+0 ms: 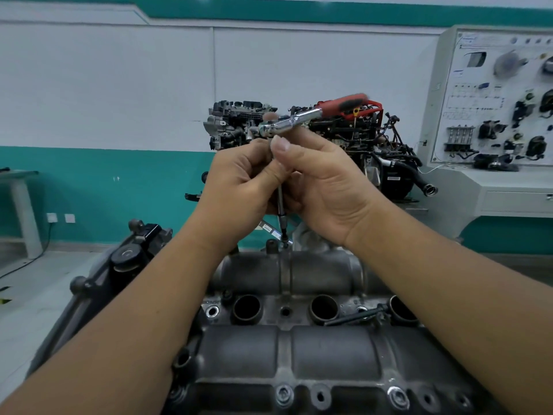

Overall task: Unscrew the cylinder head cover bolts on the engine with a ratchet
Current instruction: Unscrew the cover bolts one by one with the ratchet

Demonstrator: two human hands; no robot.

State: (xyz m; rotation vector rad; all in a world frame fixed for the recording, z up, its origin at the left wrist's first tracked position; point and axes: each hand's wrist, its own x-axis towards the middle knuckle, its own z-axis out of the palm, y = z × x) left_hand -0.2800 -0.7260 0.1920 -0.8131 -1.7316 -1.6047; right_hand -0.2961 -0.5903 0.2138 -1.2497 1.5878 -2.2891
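Gripping a chrome ratchet with a red handle by its long extension bar, both hands work a far-edge bolt on the grey cast-metal cylinder head cover, while near-edge bolts apparently remain seated.

The scene is lit evenly and brightly, with soft shadows. Motion blur is seen on the red-handled chrome ratchet above the hands. Straight lines are bowed by wide-angle distortion toward the edges.
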